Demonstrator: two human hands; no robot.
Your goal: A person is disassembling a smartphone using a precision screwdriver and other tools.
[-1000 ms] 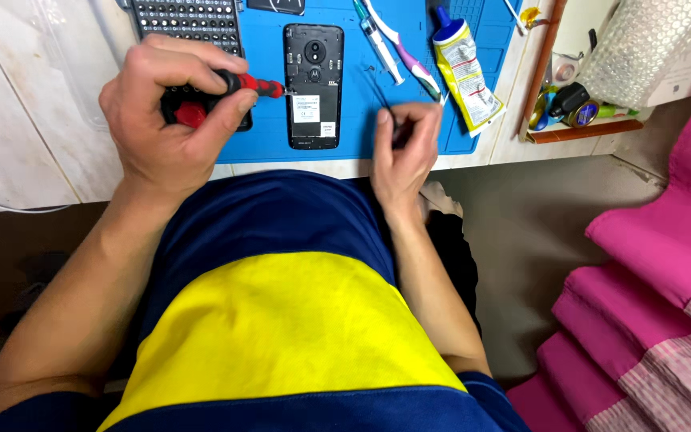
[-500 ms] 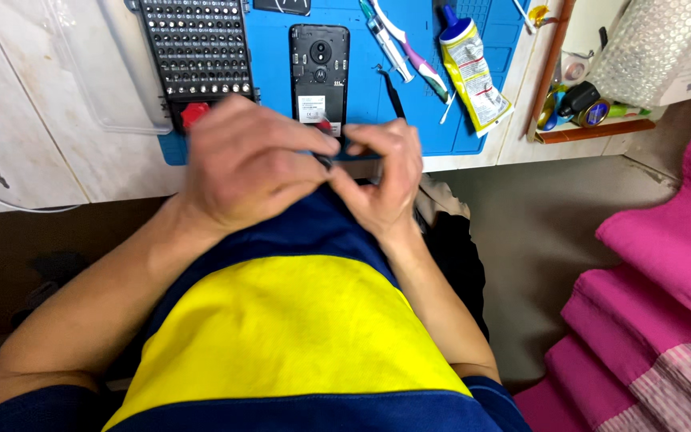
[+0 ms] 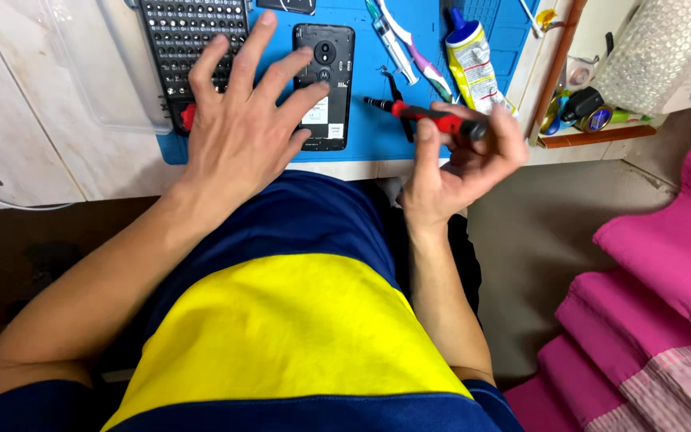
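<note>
— So, where do we stand with the phone?

— It lies back-up on the blue mat, its cover already off, as far as we can judge; the dark inner frame looks in place. Whether any screws are out, we cannot tell.

— And our hands?

— Our left hand hovers spread wide over the phone's left edge and the bit tray, holding nothing. Our right hand is closed around the red-and-black screwdriver, tip pointing left toward the phone but not touching it. So the driving seems yet to be done.

— Any packages about?

— A white label sits on the phone's lower half, a small pale rectangle. Right of it lies a glue tube, yellow-and-white with a blue cap, slanting along the mat's right side. Between them rest a toothbrush and tweezers. Further right, a wooden tray holds small odds and ends, with bubble wrap above it.
</note>
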